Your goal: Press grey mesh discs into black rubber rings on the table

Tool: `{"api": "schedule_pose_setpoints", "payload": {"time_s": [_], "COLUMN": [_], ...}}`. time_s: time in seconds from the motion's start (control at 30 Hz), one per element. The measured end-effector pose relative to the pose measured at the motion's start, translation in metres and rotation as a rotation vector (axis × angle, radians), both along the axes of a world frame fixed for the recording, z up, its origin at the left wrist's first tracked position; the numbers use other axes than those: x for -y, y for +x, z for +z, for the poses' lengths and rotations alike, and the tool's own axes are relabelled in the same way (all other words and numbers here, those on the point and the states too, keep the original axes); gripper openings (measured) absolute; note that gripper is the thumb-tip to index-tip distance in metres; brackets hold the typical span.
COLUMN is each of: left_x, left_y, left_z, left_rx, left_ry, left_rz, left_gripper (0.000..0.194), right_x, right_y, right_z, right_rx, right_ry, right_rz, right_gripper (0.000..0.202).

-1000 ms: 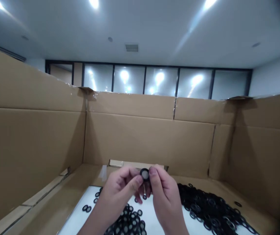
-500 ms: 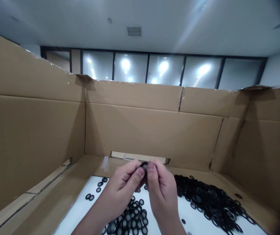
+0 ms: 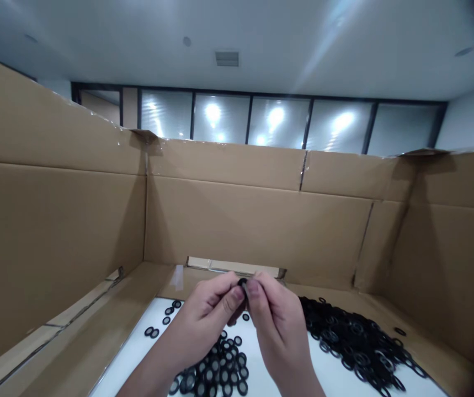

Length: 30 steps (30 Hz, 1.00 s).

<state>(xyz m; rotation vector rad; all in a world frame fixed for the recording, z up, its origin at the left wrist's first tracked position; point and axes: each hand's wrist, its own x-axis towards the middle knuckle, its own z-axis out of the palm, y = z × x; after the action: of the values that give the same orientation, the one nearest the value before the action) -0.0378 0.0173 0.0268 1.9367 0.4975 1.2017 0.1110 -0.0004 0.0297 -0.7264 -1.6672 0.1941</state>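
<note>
Between the fingertips of both hands is a small black ring (image 3: 242,282), partly covered by the thumbs. My left hand (image 3: 212,303) pinches it from the left, and my right hand (image 3: 272,309) pinches from the right, where a greyish piece shows at the thumb tip. Below the hands, a pile of black-rimmed discs with grey centres (image 3: 220,366) lies on the white board (image 3: 137,361). To the right of my right hand spreads a heap of black rings (image 3: 355,336).
Tall cardboard walls (image 3: 237,220) enclose the back and both sides. Several loose discs (image 3: 152,332) lie at the board's left. A single ring (image 3: 400,331) sits on the cardboard at the right. A cardboard strip (image 3: 237,266) runs along the back.
My right hand has shifted and turned slightly to the right. The ring between the fingers is more covered and looks tilted. The view has moved a little.
</note>
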Motion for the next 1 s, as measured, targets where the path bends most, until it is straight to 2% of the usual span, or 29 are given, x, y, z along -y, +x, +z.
{"api": "schedule_pose_setpoints", "payload": {"time_s": [0.13,0.27,0.5,0.63,0.77,1.0], "left_x": [-0.004,-0.008,-0.006,-0.008,-0.009,-0.007], "left_y": [-0.009,-0.018,-0.01,-0.003,-0.001,-0.002], "left_z": [0.001,0.003,-0.001,-0.007,-0.01,-0.003], "left_rx": [-0.064,-0.109,0.075,0.141,0.176,0.161], "left_ry": [0.005,0.046,0.075,0.046,0.021,0.014], "left_rz": [-0.018,-0.002,0.196,0.168,0.146,0.113], "left_gripper": [0.035,0.039,0.039,0.039,0.041,0.038], "right_x": [-0.001,-0.002,-0.005,-0.004,-0.006,-0.005], "right_y": [0.013,0.021,0.001,-0.01,-0.014,-0.011], "right_z": [0.003,0.006,-0.002,-0.006,-0.009,-0.004], "right_rx": [0.132,0.298,0.099,0.038,0.002,-0.006], "right_ry": [-0.023,-0.113,-0.169,-0.103,-0.062,-0.065], "right_rz": [-0.018,0.114,0.099,0.026,0.024,0.041], "right_gripper": [0.035,0.039,0.041,0.04,0.037,0.037]}}
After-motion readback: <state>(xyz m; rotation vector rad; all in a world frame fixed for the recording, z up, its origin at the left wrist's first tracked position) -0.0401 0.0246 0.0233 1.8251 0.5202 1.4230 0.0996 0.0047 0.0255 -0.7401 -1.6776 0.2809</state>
